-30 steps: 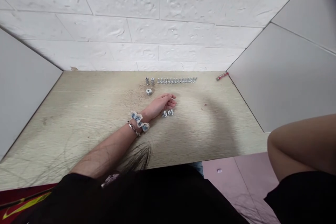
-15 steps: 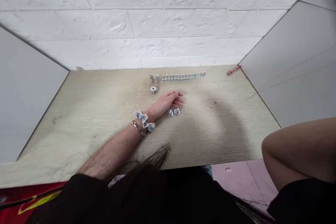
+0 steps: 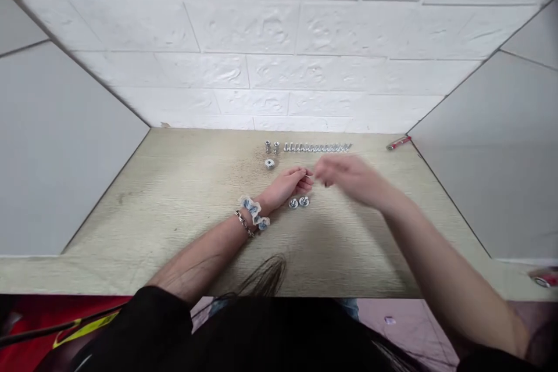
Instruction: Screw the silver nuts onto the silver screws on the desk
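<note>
My left hand (image 3: pixel 285 188) rests on the wooden tabletop with its palm half turned up and its fingers loosely curved. It looks open, with nothing visible in it. Close in front of its fingertips hovers my right hand (image 3: pixel 349 177), smeared by motion; its fingers point left and down, and whether they hold anything is unclear. Two bolts with wide washers (image 3: pixel 299 203) stand just below the left hand. Above it lies a round stack of washers (image 3: pixel 269 164). Behind that stand two bolts with nuts and washers (image 3: pixel 272 147), beside a row of several small bolts (image 3: pixel 317 147).
A red and silver tool (image 3: pixel 398 143) lies at the back right corner. Another red item (image 3: pixel 544 279) sits at the table's right front edge. A white brick wall (image 3: pixel 270 75) closes off the back, with grey panels (image 3: pixel 501 174) on both sides.
My right hand has come in from the right, outside the view before, up to my left fingertips. The view has shifted slightly; my left hand stays in place.
</note>
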The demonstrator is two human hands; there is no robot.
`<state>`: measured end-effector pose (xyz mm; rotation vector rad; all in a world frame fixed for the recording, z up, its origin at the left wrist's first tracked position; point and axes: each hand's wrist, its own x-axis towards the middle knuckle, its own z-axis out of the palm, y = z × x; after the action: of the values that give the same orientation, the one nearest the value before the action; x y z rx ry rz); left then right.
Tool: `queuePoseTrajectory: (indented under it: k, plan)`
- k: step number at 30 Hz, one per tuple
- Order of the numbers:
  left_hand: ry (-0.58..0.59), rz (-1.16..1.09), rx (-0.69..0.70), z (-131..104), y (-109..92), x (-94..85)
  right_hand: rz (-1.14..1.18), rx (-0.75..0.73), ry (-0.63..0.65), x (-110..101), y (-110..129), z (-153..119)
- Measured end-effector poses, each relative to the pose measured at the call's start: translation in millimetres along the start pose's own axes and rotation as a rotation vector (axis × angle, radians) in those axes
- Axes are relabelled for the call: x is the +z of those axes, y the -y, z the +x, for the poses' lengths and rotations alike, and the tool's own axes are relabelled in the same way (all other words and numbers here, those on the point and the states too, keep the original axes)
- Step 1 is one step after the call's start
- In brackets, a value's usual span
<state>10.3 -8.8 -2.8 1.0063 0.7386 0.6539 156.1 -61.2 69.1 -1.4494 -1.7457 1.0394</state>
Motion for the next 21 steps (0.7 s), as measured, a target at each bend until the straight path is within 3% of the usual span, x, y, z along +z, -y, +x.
queuePoseTrajectory:
  k: [3, 6, 10, 13, 17, 21]
  plan:
    - [-0.069, 0.019, 0.02, 1.3, 0.1, 0.6, -0.41, 0.027, 0.144, 26.1, -11.9, -1.0]
    - [-0.072, 0.001, -0.002, 2.4, 0.2, 1.9, -0.665, 0.062, 0.09, 48.5, -28.0, -2.7]
    - [-0.081, -0.022, -0.011, 1.8, -0.8, 3.7, -0.733, 0.077, 0.031, 55.0, -41.2, 0.4]
    - [-0.061, -0.066, 0.011, 0.4, -3.3, 3.9, -0.528, 0.1, -0.092, 49.8, -45.5, 11.8]
    - [-0.032, -0.136, 0.092, 0.7, -7.6, 2.7, 0.062, 0.235, -0.221, 48.7, -47.8, 33.8]
    - [-0.135, -0.11, 0.176, 0.9, -8.1, 2.4, 0.448, 0.226, -0.342, 55.2, -50.4, 44.6]
